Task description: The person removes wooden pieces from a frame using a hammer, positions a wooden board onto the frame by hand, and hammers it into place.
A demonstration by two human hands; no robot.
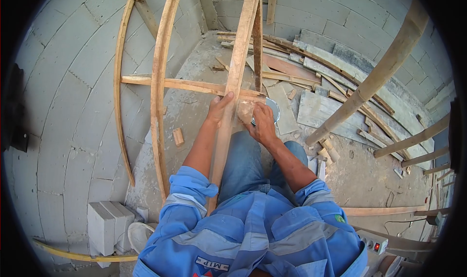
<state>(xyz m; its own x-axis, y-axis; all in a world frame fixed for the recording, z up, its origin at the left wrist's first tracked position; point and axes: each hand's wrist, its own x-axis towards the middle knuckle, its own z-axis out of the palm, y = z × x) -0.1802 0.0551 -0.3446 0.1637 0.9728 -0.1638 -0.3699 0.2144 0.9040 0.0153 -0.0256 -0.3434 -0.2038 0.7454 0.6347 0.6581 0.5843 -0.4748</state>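
Observation:
A long upright wooden beam (238, 58) runs from the top of the view down past my legs. Crossing it is a horizontal wooden batten (189, 85), which reaches left to two other uprights. My left hand (219, 110) is closed on the long beam just below the crossing, thumb on its face. On the other side of the beam my right hand (263, 123) grips a small flat wooden piece (245, 111) against the joint, below the batten's end. Part of that piece is hidden by my fingers. Behind my right hand shows a round container (273, 110) with a pale rim.
Loose boards (316, 109) lie along the back wall. Bamboo poles (360, 94) slant up at the right. Grey blocks (109, 226) stand lower left. A wood offcut (178, 137) lies on the floor. At lower right is a power strip (373, 242) with a red switch.

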